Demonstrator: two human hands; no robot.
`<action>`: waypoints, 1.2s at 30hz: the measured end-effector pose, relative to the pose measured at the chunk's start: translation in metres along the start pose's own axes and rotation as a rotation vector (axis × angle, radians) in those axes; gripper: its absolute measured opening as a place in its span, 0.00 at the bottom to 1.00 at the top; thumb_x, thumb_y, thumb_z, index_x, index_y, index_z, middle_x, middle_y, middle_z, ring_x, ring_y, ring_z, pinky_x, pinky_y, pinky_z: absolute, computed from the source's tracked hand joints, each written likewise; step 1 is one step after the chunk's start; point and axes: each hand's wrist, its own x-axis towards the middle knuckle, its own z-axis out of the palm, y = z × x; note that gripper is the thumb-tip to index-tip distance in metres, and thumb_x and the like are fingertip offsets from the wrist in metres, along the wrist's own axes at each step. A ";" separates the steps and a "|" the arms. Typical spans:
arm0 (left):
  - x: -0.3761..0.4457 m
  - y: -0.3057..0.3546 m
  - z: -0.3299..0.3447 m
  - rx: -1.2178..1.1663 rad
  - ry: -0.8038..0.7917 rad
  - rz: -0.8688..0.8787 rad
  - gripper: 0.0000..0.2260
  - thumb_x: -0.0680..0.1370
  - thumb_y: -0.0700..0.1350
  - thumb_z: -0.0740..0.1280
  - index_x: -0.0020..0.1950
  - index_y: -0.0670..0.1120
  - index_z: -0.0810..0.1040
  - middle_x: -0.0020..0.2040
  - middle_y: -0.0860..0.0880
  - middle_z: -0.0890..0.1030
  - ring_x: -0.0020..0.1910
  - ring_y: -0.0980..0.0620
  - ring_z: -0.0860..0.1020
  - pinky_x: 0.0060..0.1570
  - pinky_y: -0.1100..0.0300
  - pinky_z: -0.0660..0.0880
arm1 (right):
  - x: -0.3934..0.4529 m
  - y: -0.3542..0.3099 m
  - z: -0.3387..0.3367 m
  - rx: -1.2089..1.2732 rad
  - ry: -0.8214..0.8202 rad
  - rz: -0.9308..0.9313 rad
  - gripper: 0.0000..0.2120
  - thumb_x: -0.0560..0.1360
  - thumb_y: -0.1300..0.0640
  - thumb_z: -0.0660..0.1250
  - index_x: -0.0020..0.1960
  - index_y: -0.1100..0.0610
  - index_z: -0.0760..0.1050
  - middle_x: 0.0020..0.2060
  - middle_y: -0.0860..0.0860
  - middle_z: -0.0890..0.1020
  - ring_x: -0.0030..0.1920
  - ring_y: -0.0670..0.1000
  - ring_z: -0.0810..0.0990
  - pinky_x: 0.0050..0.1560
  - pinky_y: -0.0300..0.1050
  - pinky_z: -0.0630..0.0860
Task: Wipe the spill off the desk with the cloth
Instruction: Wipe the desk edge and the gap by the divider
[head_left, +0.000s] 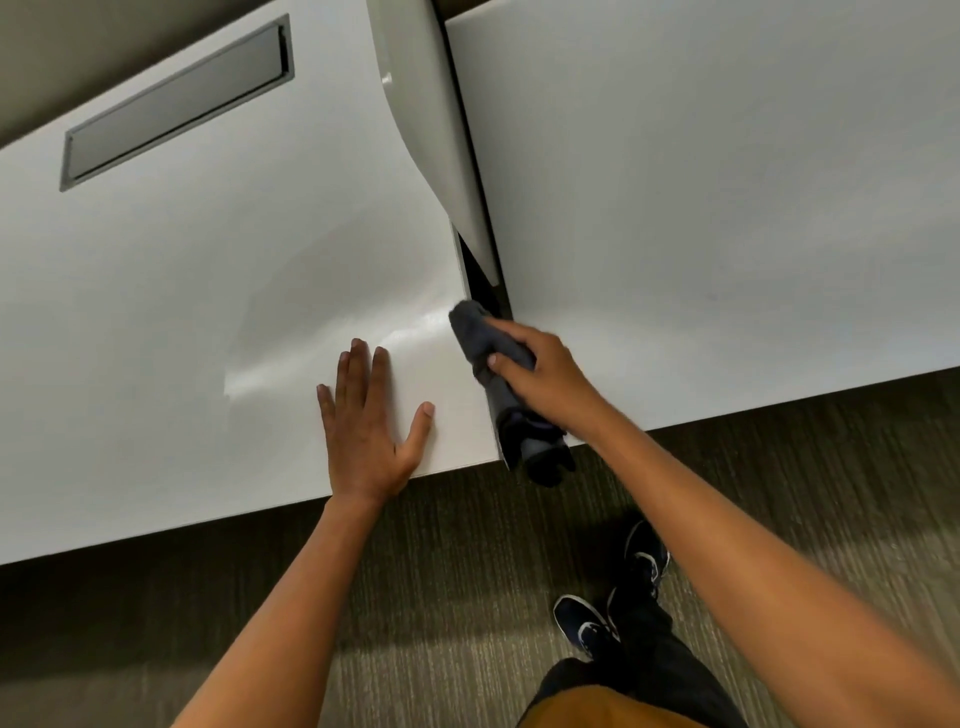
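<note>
A dark grey cloth (478, 332) lies bunched at the right edge of the white desk (182, 312), over the gap to the neighbouring desk, with its lower end hanging past the front edge. My right hand (540, 374) presses down on the cloth and grips it. My left hand (366, 415) rests flat on the desk near the front edge, fingers spread, holding nothing. A faint shiny wet streak (322, 353) runs across the surface just beyond the left hand's fingertips.
A second white desk (727, 208) stands to the right, separated by a grey divider panel (431, 130) and a narrow dark gap. A grey cable hatch (176, 104) is set in the far left of the desk. Below are carpet and my shoes (587, 623).
</note>
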 end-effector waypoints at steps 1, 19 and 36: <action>0.000 0.000 0.000 0.000 -0.002 -0.002 0.40 0.77 0.67 0.52 0.83 0.48 0.48 0.84 0.48 0.44 0.83 0.49 0.43 0.79 0.39 0.43 | -0.013 0.006 0.003 0.009 -0.001 0.011 0.23 0.78 0.60 0.66 0.71 0.47 0.71 0.66 0.49 0.77 0.66 0.48 0.75 0.70 0.46 0.70; 0.002 -0.002 0.003 0.016 0.001 0.008 0.39 0.78 0.66 0.53 0.84 0.49 0.46 0.84 0.48 0.43 0.83 0.49 0.42 0.79 0.39 0.44 | 0.080 -0.031 -0.006 -0.109 0.079 0.013 0.19 0.79 0.59 0.62 0.70 0.53 0.72 0.61 0.54 0.80 0.61 0.55 0.78 0.65 0.49 0.74; 0.003 -0.003 0.005 0.015 0.007 -0.002 0.40 0.77 0.69 0.51 0.83 0.49 0.48 0.84 0.48 0.44 0.83 0.48 0.44 0.79 0.39 0.44 | 0.006 0.001 0.006 0.088 0.031 0.093 0.19 0.79 0.58 0.63 0.69 0.49 0.73 0.59 0.51 0.81 0.60 0.50 0.78 0.66 0.52 0.75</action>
